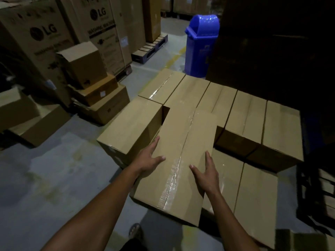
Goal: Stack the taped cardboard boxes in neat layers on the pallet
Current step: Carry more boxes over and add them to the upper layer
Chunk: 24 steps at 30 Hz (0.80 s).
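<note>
I have both hands on the long taped box [178, 160], a plain brown corrugated carton with a glossy strip of clear tape running down its centre seam. My left hand [148, 158] lies flat on the box's left side with straight, spread fingers and the thumb reaching over the top. My right hand [206, 173] rests the same way on the right side, fingers straight, thumb pointing toward the tape. Neither grip is curled round anything; both are open palms pressing on cardboard.

Beyond my fingertips the box lies tilted across a row of taped boxes [235, 113] of the same matt brown board, packed side by side, tape catching the light. Just left of my left hand stands a squarer carton [130, 124], touching the long box. Under and right of my right hand lie lower boxes [253, 189]. I cannot make out the pallet beneath them.

Far ahead of my hands stands a blue plastic bin [201, 46] with a domed lid. Far left are tall cartons [41, 37] printed "LG", with smaller loose boxes [94, 91] piled on the smooth grey floor [45, 178].
</note>
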{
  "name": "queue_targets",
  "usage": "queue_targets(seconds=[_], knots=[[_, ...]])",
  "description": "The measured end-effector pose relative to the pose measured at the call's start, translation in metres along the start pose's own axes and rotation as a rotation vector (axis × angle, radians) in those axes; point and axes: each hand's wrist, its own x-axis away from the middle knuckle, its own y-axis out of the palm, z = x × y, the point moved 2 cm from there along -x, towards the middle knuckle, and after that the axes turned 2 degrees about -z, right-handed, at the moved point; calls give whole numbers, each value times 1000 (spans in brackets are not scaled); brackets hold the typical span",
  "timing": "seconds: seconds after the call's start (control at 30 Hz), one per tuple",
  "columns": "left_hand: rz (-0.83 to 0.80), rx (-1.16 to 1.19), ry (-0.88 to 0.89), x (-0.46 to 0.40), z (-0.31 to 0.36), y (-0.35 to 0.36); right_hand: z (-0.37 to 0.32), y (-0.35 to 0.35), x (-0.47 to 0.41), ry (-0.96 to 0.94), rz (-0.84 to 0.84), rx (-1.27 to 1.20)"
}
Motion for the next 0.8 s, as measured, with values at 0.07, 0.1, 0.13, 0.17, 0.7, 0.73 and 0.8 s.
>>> queue_targets(seconds=[0.07, 0.1, 0.13, 0.17, 0.7, 0.73, 0.8], knots=[[-18, -18, -14, -15, -22, -27, -12, 31, -11, 27, 8, -21], [-29, -28, -15, -23, -30, -39, -18, 44, -16, 38, 13, -30], [-35, -29, -17, -30, -37, -49, -23, 55, -19, 41, 14, -38], [-41, -25, -25, -38, -44, -59, -28, 65, -23, 46, 14, -47], [-60, -130, -9, -181, -142, -108, -12, 181, -149, 97, -82, -107], [-69, -152, -11, -193, -148, -105, -1, 190, -161, 100, -82, -109], [-88, -208, -12, -215, -161, -99, 15, 206, -182, 102, -74, -108]])
